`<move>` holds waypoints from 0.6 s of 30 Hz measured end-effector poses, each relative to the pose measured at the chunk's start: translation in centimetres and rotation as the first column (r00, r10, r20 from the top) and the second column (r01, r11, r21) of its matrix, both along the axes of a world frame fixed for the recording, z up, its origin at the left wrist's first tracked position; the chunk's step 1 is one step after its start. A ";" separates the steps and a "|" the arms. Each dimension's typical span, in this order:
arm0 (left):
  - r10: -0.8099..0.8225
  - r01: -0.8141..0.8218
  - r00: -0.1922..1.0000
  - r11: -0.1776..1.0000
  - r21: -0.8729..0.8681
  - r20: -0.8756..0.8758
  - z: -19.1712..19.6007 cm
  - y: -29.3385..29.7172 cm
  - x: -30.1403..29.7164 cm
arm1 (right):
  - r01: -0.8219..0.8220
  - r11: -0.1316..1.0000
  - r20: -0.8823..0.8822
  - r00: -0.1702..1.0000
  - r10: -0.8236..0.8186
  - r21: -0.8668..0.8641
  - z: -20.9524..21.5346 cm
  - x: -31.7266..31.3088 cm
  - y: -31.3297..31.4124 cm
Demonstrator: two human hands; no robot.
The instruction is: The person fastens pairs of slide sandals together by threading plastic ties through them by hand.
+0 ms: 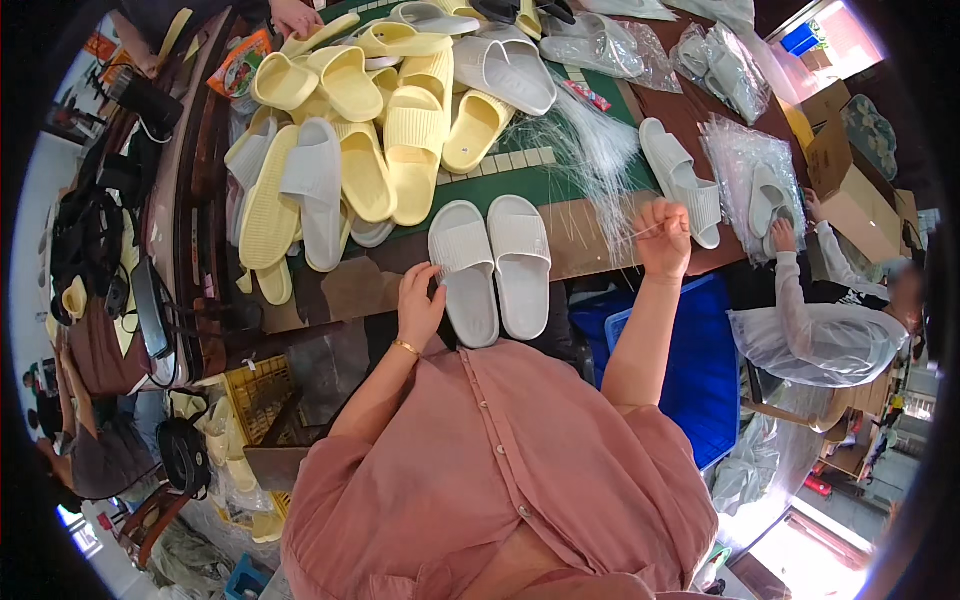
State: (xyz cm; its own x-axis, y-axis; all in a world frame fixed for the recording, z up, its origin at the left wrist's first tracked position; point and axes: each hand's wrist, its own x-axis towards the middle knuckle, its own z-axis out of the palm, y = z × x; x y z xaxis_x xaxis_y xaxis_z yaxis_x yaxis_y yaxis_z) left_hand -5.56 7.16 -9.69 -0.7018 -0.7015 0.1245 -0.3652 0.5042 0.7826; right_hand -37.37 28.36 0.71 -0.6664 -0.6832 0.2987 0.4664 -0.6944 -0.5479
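- A pair of white slippers lies side by side on the near edge of the counter, just in front of the person's body.
- Their long axes run almost straight away from the person, with the toe ends toward the far side and the heels toward the person; both lie sole down, and the two touch or nearly touch along their inner sides.
- They look like moulded foam, so I judge them light, soft and a little bendable, not slippery and not fragile; a good place to hold is the strap over the toes or the side of the sole.
- The left hand rests with loose, half-spread fingers on the outer edge of the left slipper; it touches but does not clamp it.
- The right hand is raised to the right, fingers pinched narrow on a thin clear plastic strand from a bundle of strands spread on the counter.
- Behind the pair lies a heap of yellow and white slippers.
- At the right, bagged slippers and another person's hand.
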 end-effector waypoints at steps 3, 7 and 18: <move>-0.011 0.011 1.000 1.000 -0.003 0.004 0.2 -0.1 -0.2 | 0.264 0.756 -0.276 0.954 -0.115 0.599 -0.9 -1.0 0.1; 0.004 -0.004 1.000 1.000 -0.025 0.018 0.0 -0.2 0.0 | 0.071 0.981 -0.190 0.981 -0.037 0.180 1.0 -0.3 0.0; -0.033 0.053 0.996 0.964 0.262 -0.079 2.6 1.1 -1.2 | 0.242 0.474 -0.449 0.803 0.392 0.847 0.4 5.7 -3.6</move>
State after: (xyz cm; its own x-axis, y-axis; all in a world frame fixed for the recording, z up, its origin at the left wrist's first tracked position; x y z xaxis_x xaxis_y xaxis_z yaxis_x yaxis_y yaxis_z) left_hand -6.74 8.25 -7.06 -0.7276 -0.6860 -0.0086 -0.2842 0.2900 0.9138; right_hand -31.64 24.72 1.09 -0.5376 -0.8206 -0.1937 -0.0922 0.2856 -0.9539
